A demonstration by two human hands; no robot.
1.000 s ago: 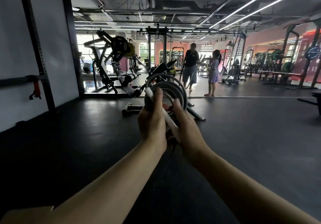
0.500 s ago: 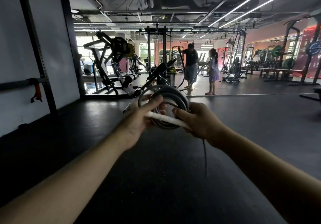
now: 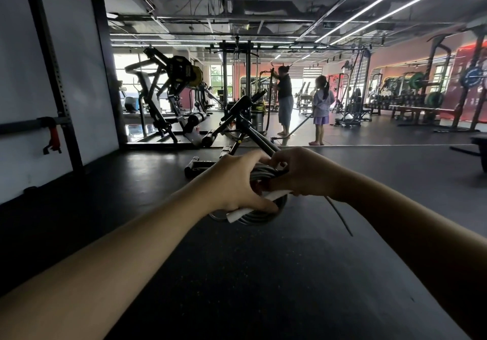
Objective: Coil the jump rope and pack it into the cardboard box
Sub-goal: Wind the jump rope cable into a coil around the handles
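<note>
Head view: my left hand [image 3: 232,181] and right hand [image 3: 303,172] both clasp the grey coiled jump rope [image 3: 253,217], held in the air in front of me above the dark rubber gym floor [image 3: 263,273]. Left fingers wrap its white cylindrical handle [image 3: 247,211]; right fingers close over the coil's top. A loose thin rope end [image 3: 340,215] hangs below my right wrist. Cardboard box not visible.

Coiled jump rope [image 3: 253,217] between left hand [image 3: 234,181] and right hand [image 3: 303,172].
</note>
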